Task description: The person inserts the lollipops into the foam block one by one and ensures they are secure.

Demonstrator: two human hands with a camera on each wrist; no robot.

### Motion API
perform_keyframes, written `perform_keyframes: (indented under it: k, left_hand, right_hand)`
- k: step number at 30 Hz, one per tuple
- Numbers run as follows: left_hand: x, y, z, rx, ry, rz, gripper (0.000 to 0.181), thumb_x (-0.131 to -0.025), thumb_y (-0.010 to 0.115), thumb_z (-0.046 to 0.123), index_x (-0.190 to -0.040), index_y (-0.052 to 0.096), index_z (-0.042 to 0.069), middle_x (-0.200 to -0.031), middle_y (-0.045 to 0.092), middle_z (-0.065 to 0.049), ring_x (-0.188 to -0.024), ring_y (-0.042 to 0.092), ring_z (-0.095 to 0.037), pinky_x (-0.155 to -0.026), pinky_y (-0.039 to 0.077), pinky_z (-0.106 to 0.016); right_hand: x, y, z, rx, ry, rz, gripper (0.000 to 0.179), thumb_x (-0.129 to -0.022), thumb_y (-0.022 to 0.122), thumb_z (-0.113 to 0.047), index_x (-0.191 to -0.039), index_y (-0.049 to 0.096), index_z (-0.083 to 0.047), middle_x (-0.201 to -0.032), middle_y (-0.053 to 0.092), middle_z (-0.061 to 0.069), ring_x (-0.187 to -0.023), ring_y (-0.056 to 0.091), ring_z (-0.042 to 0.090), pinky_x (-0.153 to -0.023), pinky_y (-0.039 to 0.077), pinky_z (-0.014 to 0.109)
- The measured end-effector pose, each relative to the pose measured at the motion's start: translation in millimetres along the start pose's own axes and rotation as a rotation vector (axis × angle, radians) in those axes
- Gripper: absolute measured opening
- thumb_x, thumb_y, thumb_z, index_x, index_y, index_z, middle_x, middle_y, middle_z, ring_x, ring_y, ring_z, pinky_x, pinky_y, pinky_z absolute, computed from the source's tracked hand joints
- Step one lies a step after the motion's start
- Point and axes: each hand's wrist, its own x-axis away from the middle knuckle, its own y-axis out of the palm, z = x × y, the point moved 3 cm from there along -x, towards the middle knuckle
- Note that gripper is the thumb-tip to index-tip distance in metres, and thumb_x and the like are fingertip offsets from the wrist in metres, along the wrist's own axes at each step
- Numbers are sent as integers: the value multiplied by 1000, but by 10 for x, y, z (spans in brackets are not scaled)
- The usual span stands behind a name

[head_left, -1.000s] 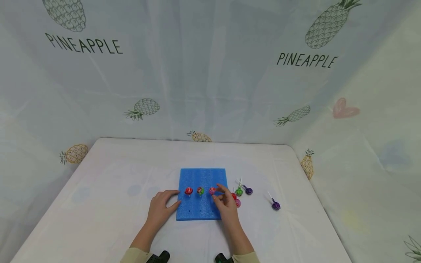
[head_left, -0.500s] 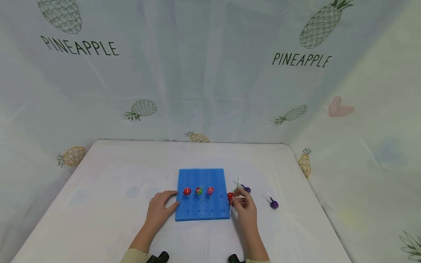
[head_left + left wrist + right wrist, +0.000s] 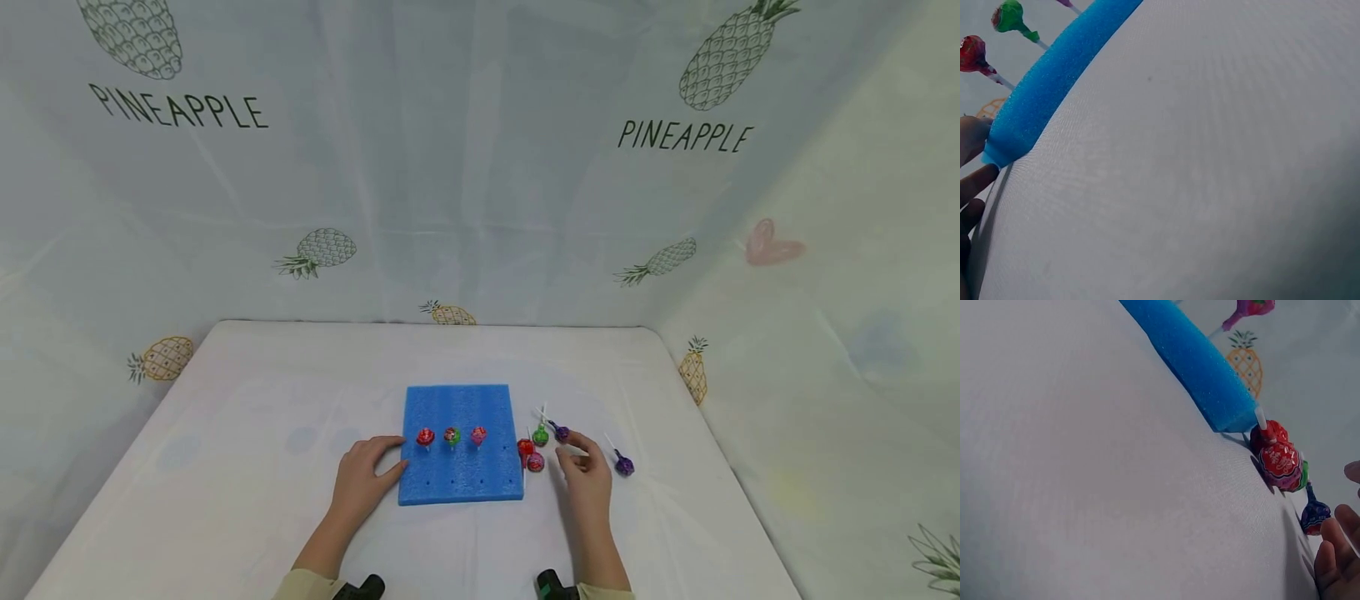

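Note:
A blue foam board [image 3: 457, 483] lies on the table, with a red lollipop [image 3: 425, 437], a red-and-green lollipop [image 3: 452, 436] and a pink lollipop [image 3: 478, 435] standing in it in a row. My left hand [image 3: 360, 483] touches the board's left edge, thumb and forefinger spread. To the right of the board, my right hand [image 3: 588, 479] is beside a purple lollipop [image 3: 560, 432]. In the right wrist view its thumb and fingers [image 3: 1334, 537] are apart, with that purple lollipop [image 3: 1315, 515] just beyond the fingertips.
Close to the board's right edge lie loose red [image 3: 526, 447], pink [image 3: 536, 462] and green [image 3: 540, 435] lollipops. Another purple lollipop [image 3: 623, 464] lies farther right. A pineapple-print cloth [image 3: 480, 167] hangs behind the white table [image 3: 300, 375].
My right hand has left the pink lollipop standing in the board and moved right, past the loose red, pink and green ones, to the purple lollipop. The left hand stays at the board's edge.

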Motion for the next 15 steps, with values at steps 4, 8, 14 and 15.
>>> perform_keyframes:
  k: [4,8,14,15]
  left_hand:
    - [2,2,0,1,4,1,36,-83,77,26,-117,69,15,-118,67,-4,-109,57,-28,-92,42,-52]
    - [3,7,-4,-2,2,-1,37,-83,77,27,-117,69,15,-118,67,-4,-109,57,-28,-91,43,-51]
    - [2,2,-11,-12,-2,-10,37,-83,77,27,-118,69,15,-119,67,-5,-109,56,-28,-90,43,-51]
    - [2,-3,-10,-11,-2,-10,37,-83,77,27,-118,69,15,-119,67,-5,-109,56,-29,-90,43,-51]
  right_hand:
    - [-55,-9,-16,54,-8,1,36,-92,67,-13,-127,60,-12,-120,59,8,-89,51,19,-64,44,18]
    - [-112,-12,-32,116,-20,-26,39,-90,69,-13,-128,60,-11,-116,55,11,-89,50,22,-65,44,19]
    - [-188,13,26,205,-24,-95,38,-86,74,-13,-123,65,-12,-125,52,9,-88,51,22,-72,44,27]
    - [-195,23,36,221,-27,-109,37,-86,75,-14,-122,66,-13,-129,51,8,-89,51,21,-74,44,29]
